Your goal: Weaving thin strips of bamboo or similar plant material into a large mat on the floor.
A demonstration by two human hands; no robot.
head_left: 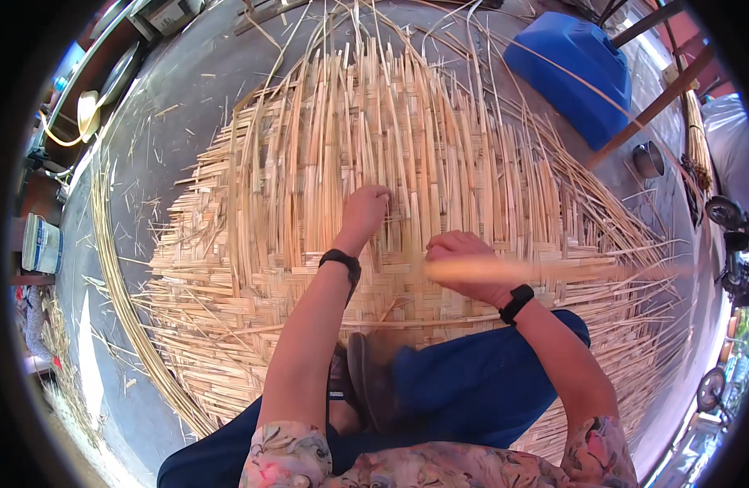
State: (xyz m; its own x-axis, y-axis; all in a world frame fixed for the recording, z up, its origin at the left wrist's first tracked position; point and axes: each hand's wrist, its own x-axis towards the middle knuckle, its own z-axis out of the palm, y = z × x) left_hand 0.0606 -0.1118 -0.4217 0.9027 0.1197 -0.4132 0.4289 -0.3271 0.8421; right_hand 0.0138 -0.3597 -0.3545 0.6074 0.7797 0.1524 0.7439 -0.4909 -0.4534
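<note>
partly blurred, right hand (464, 264) grip clamped on bamboo strip (545, 270), left hand (365, 213) fingertips buried in woven mat (252, 244), grip unclear

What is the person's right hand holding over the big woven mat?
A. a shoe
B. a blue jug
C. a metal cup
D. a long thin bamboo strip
D: the right hand is closed around a long pale bamboo strip that stretches out sideways, blurred, over the woven bamboo mat, while the left hand presses its fingers into the mat's upright strips.
</note>
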